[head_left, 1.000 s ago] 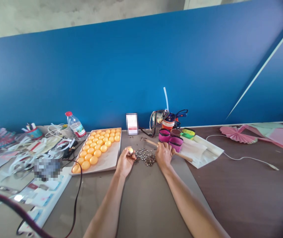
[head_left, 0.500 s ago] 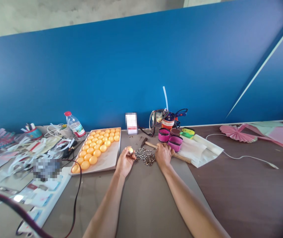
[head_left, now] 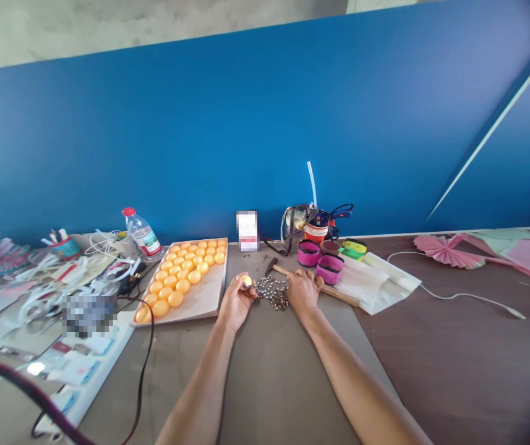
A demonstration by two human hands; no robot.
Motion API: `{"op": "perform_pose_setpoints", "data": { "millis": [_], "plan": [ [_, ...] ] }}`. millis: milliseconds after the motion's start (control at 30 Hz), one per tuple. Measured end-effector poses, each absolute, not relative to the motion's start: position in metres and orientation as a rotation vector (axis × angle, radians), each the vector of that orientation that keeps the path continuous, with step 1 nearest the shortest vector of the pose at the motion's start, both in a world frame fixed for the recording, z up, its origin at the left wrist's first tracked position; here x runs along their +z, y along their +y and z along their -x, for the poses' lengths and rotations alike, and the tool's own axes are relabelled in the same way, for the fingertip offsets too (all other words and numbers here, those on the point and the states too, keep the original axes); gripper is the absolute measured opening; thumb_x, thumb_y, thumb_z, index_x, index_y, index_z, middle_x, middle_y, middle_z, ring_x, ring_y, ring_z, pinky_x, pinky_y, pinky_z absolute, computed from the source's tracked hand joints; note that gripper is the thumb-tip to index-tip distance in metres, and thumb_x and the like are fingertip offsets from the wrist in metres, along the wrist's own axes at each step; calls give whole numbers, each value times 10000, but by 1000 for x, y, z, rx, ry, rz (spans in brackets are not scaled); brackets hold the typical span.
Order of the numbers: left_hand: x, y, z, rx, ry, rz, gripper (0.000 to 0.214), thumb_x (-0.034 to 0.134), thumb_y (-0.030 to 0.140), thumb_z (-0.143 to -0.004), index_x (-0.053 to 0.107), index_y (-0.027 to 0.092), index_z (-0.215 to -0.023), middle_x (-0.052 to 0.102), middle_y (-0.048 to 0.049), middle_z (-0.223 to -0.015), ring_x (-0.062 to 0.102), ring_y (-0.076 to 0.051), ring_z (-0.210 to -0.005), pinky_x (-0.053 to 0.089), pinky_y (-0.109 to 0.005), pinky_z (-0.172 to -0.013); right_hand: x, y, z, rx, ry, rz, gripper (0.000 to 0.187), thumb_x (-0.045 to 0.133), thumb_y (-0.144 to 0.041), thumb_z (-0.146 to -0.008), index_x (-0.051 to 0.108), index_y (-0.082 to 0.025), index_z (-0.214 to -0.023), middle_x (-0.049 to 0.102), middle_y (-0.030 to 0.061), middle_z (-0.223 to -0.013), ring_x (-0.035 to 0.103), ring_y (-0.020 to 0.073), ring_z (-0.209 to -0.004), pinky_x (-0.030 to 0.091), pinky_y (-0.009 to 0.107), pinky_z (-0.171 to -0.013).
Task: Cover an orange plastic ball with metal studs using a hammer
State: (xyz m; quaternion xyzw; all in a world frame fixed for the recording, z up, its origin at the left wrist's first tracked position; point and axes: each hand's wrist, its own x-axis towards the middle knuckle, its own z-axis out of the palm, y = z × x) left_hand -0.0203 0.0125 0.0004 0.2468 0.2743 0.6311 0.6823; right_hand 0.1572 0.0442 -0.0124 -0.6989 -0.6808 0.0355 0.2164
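My left hand (head_left: 237, 304) is closed around a small round piece (head_left: 246, 280) with a pale yellow face; its kind is not clear. Beside it, small shiny metal beads or tacks (head_left: 271, 289) lie in a loose pile on the grey mat. At the pile's right edge is my right hand (head_left: 303, 290), knuckles up and fingers curled down. Whatever is in those fingers, if anything, is hidden. A hammer (head_left: 339, 295) lies flat behind this hand, its dark head to the left and its wooden handle partly covered by the hand.
A shallow tray (head_left: 202, 303) of orange balls stands left of my hands. Further left are a bottle (head_left: 143, 238), cables and a power strip (head_left: 100, 364). Purple round containers (head_left: 329, 269), white sheets (head_left: 376, 284) and an orange cup (head_left: 315, 232) sit to the right, before a blue partition.
My right hand has shifted slightly left, toward the metal pile. The left hand keeps its hold on the round piece, nearly in place.
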Motion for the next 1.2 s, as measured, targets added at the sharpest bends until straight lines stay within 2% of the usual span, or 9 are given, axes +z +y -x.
{"op": "perform_pose_setpoints", "data": {
  "millis": [100, 267, 400, 567, 767, 933, 1067, 1200],
  "plan": [
    [3, 11, 21, 1409, 610, -556, 274, 639, 308, -755, 562, 158, -970, 609, -47, -772, 538, -109, -590, 448, -242, -574, -13, 44, -157, 94, -1878, 1919, 274, 445, -59, -752, 666, -210, -815, 601, 64, -889, 448, 212, -925, 196, 372, -814],
    [5, 9, 20, 1392, 596, -518, 302, 620, 351, -770, 561, 155, -992, 622, -73, -832, 539, -109, -606, 450, -247, -596, -18, 44, -156, 85, -1740, 1691, 230, 403, -142, -833, 620, -190, -894, 632, 63, -899, 504, 195, -882, 237, 356, -830],
    [6, 9, 19, 1381, 553, -508, 326, 571, 435, -790, 563, 160, -966, 604, -59, -773, 495, -97, -553, 413, -232, -547, -24, 50, -152, 343, -1633, 1385, 215, 402, -159, -810, 615, -182, -828, 655, 46, -820, 564, 173, -806, 338, 313, -803],
    [4, 10, 18, 1394, 539, -528, 322, 552, 458, -796, 549, 209, -1001, 573, -26, -732, 471, -98, -531, 379, -233, -524, -25, 55, -145, 654, -1443, 1115, 204, 449, -236, -779, 639, -193, -842, 670, 59, -918, 596, 181, -884, 425, 300, -800],
    [5, 10, 20, 1329, 524, -494, 304, 588, 394, -777, 552, 214, -1020, 574, -30, -780, 493, -110, -575, 404, -257, -568, -15, 46, -133, 977, -1320, 1054, 177, 516, -290, -709, 641, -186, -780, 670, 34, -794, 596, 169, -735, 448, 298, -726],
    [6, 10, 20, 1298, 556, -529, 234, 622, 340, -758, 567, 188, -927, 574, -26, -791, 487, -100, -576, 408, -248, -591, -8, 37, -120, 1188, -1255, 992, 184, 552, -287, -664, 622, -194, -807, 660, 12, -751, 592, 158, -704, 448, 284, -696],
    [6, 10, 18, 1296, 610, -574, 256, 619, 396, -755, 555, 152, -797, 565, -29, -760, 481, -99, -563, 409, -243, -582, -6, 32, -115, 1224, -1279, 974, 160, 553, -305, -675, 601, -191, -777, 642, 9, -744, 576, 150, -714, 436, 278, -707],
    [2, 11, 15, 1305, 603, -592, 283, 612, 423, -759, 554, 148, -799, 552, -20, -735, 493, -103, -571, 408, -235, -564, -3, 29, -115, 1089, -1391, 982, 120, 532, -296, -700, 585, -189, -708, 595, 12, -769, 553, 147, -757, 419, 276, -751]
  ]
}}
